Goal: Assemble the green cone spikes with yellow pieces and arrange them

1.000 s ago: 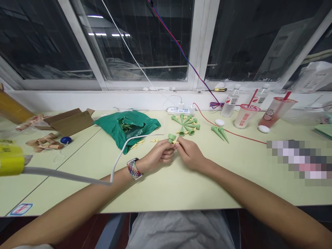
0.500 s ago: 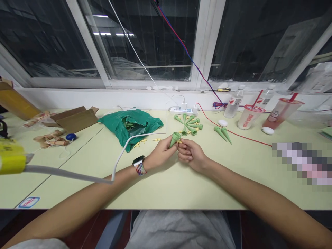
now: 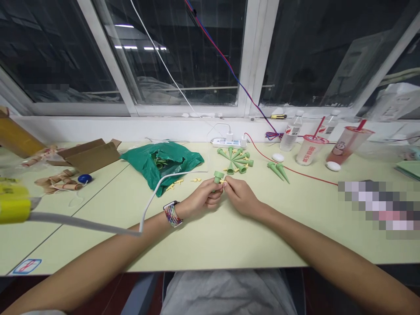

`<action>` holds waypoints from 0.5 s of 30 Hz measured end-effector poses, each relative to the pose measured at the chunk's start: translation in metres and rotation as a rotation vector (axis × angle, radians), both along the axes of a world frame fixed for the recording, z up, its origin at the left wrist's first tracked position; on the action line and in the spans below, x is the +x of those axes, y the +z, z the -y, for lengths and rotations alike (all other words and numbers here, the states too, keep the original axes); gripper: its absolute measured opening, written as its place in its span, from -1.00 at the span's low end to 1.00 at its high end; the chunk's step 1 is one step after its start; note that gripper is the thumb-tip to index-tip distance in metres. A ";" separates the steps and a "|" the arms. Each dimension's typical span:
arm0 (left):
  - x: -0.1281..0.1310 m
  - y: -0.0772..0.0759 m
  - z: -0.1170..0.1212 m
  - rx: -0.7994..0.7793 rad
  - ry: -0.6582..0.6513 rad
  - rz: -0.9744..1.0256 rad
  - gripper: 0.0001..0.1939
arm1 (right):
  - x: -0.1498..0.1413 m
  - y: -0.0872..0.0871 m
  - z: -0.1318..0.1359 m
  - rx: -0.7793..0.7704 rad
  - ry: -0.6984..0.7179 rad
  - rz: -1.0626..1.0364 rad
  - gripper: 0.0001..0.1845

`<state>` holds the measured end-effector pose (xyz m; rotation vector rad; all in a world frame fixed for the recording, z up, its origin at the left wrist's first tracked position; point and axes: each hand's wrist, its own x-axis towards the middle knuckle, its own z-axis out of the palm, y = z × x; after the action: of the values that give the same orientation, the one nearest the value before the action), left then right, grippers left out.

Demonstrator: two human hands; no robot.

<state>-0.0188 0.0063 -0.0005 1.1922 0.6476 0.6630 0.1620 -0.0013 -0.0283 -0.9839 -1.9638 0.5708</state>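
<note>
My left hand [image 3: 205, 195] is closed around a green plastic watering spike [image 3: 218, 175], its wide round head showing above the thumb and its tapered body hidden in the fingers. Pinched at the spike's side by my right hand [image 3: 241, 196] is a small yellow valve [image 3: 222, 180]; whether it is fully seated I cannot tell. Beyond the hands, several green spikes with yellow valves [image 3: 234, 160] lie in a fan, tips inward. Two spikes [image 3: 278, 170] lie apart to the right. Loose yellow valves [image 3: 196, 180] rest left of the hands.
A torn green plastic bag [image 3: 160, 164] holds more green spikes. A grey-white cable [image 3: 149, 205] crosses in front at the left. Behind are a power strip [image 3: 226, 142] and a red cable [image 3: 308, 174]. Drink cups [image 3: 310, 151] and bottles [image 3: 291, 131] stand right; a cardboard box [image 3: 95, 157] lies left.
The spike's open head tipped toward me half a second ago and is upright again now. Both hands turned with it and stay together. The view shifted slightly.
</note>
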 end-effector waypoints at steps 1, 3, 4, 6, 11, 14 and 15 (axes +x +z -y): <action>0.000 0.000 0.000 0.021 0.004 -0.006 -0.64 | -0.002 0.000 0.000 -0.042 0.011 -0.057 -0.66; -0.001 -0.002 0.000 0.085 0.022 -0.022 -0.64 | -0.006 0.000 0.002 -0.193 0.059 -0.219 -0.62; -0.002 -0.003 -0.001 0.124 0.030 -0.033 -0.65 | -0.009 0.002 0.003 -0.297 0.097 -0.309 -0.61; -0.004 -0.005 -0.002 0.219 0.033 -0.069 -0.68 | -0.012 0.007 0.006 -0.522 0.200 -0.477 -0.59; -0.014 -0.002 -0.005 0.773 0.118 -0.347 -0.77 | -0.001 0.027 0.005 -1.055 0.563 -0.682 -0.60; -0.017 0.002 -0.005 0.972 0.156 -0.460 -0.82 | 0.004 0.031 0.001 -1.182 0.656 -0.633 -0.59; -0.017 0.003 -0.005 0.956 0.157 -0.453 -0.82 | 0.003 0.029 0.000 -1.144 0.613 -0.608 -0.59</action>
<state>-0.0356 0.0114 0.0023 2.2368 0.8348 0.8802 0.1653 -0.0017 0.0009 -0.6317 -1.2535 2.1899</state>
